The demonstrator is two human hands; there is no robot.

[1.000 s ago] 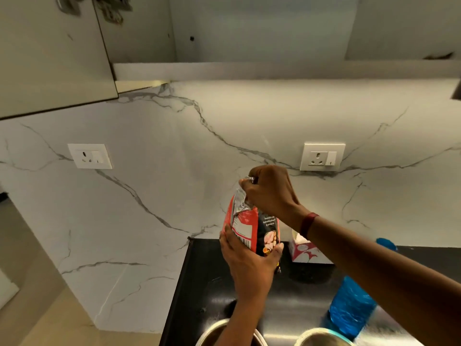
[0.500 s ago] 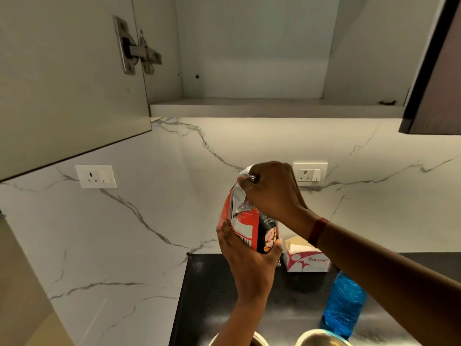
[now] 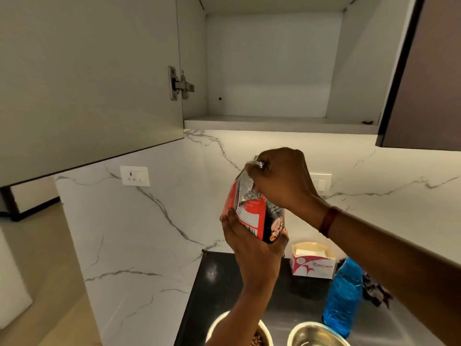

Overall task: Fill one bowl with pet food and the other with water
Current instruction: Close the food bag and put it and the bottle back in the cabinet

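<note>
Above the black counter (image 3: 219,290), our left hand (image 3: 252,248) grips the pet food pouch (image 3: 254,216), our right hand (image 3: 282,181) pinches its foil top; our forearm (image 3: 237,318) half-hides the kibble bowl (image 3: 217,325) beside the second bowl (image 3: 316,337) and blue bottle (image 3: 341,303).

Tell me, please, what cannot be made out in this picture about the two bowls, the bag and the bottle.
Head view only:
- Left bowl: left forearm and bottom edge hide most; fill level unclear.
- Right bowl: cut by bottom edge; water or not, cannot tell.
- Pet food bag: mouth hidden in right hand; print too blurred to read.
- Blue bottle: top behind right forearm.
</note>
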